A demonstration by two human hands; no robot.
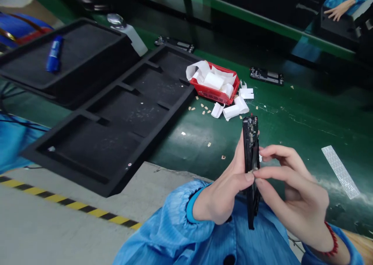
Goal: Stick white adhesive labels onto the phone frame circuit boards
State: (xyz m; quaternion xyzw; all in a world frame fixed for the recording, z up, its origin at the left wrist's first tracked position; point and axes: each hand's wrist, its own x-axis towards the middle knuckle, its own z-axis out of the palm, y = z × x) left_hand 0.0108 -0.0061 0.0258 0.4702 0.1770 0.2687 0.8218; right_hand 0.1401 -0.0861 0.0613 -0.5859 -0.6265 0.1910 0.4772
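Note:
My left hand (225,187) is wrapped round a black phone body (251,140), held upright and edge-on in front of my chest. Small electronic parts show along its upper end. The thumb of that hand presses on the phone's open side. My right hand (294,183) is at the phone's right side, thumb and index finger pinched together against its middle. Whatever lies in that pinch is too small to make out. A bit of white shows beside the right middle finger. To the right, a white label strip (340,171) lies on the green bench (186,140).
A red bin (212,93) heaped with white paper (214,80) stands ahead, with paper scraps around it. Left are a black compartment tray (116,121) and a black box with a blue marker (54,54). Two phone bodies (266,75) lie behind. A co-worker's hand (340,9) is far right.

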